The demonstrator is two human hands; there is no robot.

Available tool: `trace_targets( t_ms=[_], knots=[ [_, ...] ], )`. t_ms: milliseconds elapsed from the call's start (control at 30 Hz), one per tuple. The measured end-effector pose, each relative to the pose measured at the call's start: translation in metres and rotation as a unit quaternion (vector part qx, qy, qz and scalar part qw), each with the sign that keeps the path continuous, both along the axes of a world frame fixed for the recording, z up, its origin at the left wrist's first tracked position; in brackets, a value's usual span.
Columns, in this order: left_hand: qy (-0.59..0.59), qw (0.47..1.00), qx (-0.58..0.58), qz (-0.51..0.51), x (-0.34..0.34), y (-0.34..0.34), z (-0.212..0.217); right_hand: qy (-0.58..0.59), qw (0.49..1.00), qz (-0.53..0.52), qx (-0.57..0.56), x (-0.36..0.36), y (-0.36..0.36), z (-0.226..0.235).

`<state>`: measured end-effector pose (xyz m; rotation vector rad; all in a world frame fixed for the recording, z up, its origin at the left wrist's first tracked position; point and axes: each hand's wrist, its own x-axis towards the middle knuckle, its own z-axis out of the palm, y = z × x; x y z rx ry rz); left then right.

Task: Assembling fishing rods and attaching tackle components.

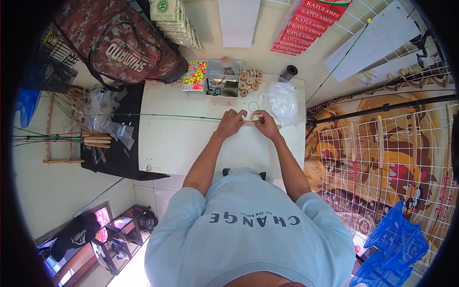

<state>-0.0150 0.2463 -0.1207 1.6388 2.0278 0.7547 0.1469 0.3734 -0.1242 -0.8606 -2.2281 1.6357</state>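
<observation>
A thin green fishing rod (181, 116) lies crosswise above the white table, its tip end reaching out past the left edge. My left hand (230, 124) is closed around the rod near its wooden handle (249, 123). Just to the right, my right hand (267, 126) has its fingers closed on a small pale wooden spool (256, 116) set against that handle. The exact contact between spool and handle is partly covered by my fingers. Beyond the hands lies a thin ring of line or wire (253, 106).
A divided grey tray (206, 94) with bright beads and small parts stands at the back. Several wooden spools (250, 87), a dark cylinder (289, 72) and clear plastic bags (282, 101) lie beside it. More wooden-handled rods (96, 139) rest at left; a white wire rack (368, 167) stands right.
</observation>
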Motion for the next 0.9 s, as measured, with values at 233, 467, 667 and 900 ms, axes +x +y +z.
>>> trace_targets(
  t_ms=[233, 467, 667, 900],
  knots=[
    [0.0, 0.999, 0.042, -0.009, -0.002, -0.002, -0.003, 0.037, 0.999, -0.001, -0.008, 0.002, 0.002, -0.01],
    [-0.058, 0.997, -0.009, -0.044, -0.005, -0.001, -0.005, -0.005, 0.989, 0.084, 0.118, -0.001, -0.004, 0.004],
    [0.036, 0.999, 0.011, -0.028, 0.007, -0.011, -0.006, 0.005, 0.987, 0.03, 0.157, -0.001, -0.015, 0.003],
    [0.076, 0.996, 0.045, -0.017, 0.012, -0.007, -0.013, 0.02, 0.982, -0.014, 0.186, 0.001, -0.017, -0.002]
  ],
)
